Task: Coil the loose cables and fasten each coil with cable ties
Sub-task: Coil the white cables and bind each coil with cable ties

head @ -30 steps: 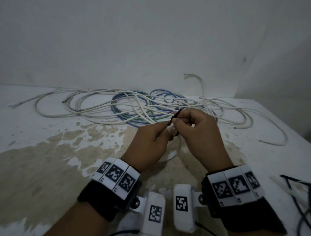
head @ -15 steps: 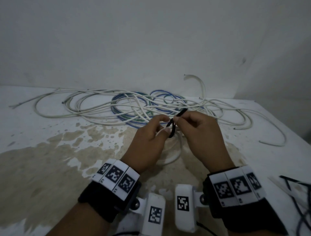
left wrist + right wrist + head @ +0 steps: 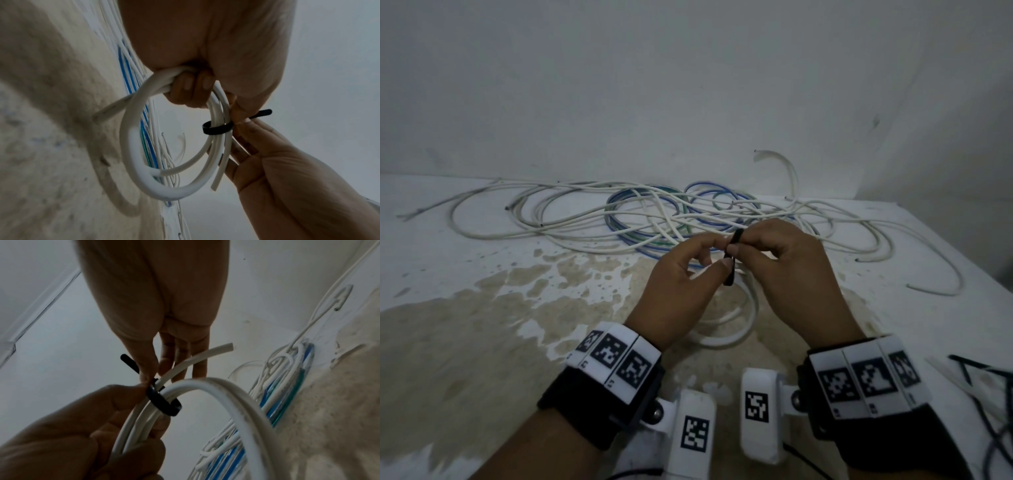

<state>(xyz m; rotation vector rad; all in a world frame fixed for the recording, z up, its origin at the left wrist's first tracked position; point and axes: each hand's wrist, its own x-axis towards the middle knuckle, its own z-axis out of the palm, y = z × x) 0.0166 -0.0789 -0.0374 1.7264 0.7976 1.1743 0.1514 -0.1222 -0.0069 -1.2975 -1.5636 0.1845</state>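
The left hand point(image 3: 681, 284) is holding a small white coil point(image 3: 144, 146) above the stained desk point(image 3: 482, 342), its fingers curled round the bundled turns, so its grip is wrapped on the cable itself. The right hand point(image 3: 791, 270) is pinching the black cable tie point(image 3: 218, 129) between thumb and fingertips, with the tie looped round the coil's strands and its free tail poking out past the pinch. Whether the tie is locked is not something these views are showing (the joint sits hidden behind the thumbs).

One cut end point(image 3: 224, 348) of the coil is sticking out loose beside the tie; if the loop slackens, that end is likely to spring free. The pile of loose cables point(image 3: 654, 219) is lying further back on the desk, uncoiled.
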